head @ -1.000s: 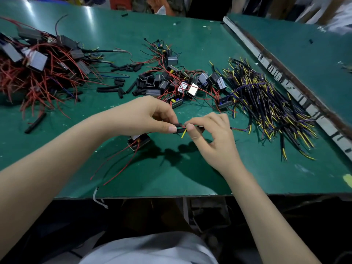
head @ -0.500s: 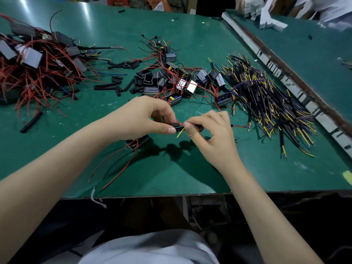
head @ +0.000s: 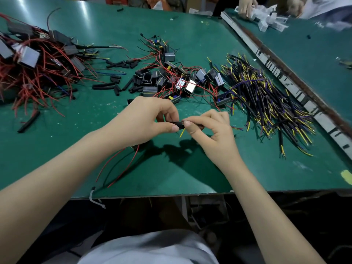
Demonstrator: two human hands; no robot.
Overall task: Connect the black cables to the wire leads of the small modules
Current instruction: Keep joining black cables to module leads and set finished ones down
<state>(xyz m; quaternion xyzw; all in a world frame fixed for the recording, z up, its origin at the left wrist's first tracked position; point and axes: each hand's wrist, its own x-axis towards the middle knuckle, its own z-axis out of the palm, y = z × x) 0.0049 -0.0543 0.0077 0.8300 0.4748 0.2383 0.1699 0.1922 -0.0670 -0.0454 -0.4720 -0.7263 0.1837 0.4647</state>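
Note:
My left hand (head: pixel 146 119) pinches a short black sleeve (head: pixel 178 124) between thumb and forefinger above the green table (head: pixel 171 168). My right hand (head: pixel 213 130) pinches a black cable (head: pixel 200 127) whose end meets that sleeve. A yellow wire tip (head: pixel 182 132) hangs down between the two thumbs. Red leads (head: pixel 122 164) trail from under my left palm toward the table's front edge; the module they belong to is mostly hidden by that palm. A heap of black cables with yellow and purple tips (head: pixel 266 103) lies to the right.
Loose small modules with red leads (head: pixel 171 80) lie behind my hands. A tangled pile of modules and red wires (head: pixel 34 65) fills the far left. Black sleeve pieces (head: pixel 114 82) are scattered between them. A metal strip (head: pixel 285 80) borders the right side. Another person's hands (head: pixel 245 6) work beyond it.
Both hands stayed pinched together at the same spot on the table. The view has tilted, showing more of the far side and another person's hands.

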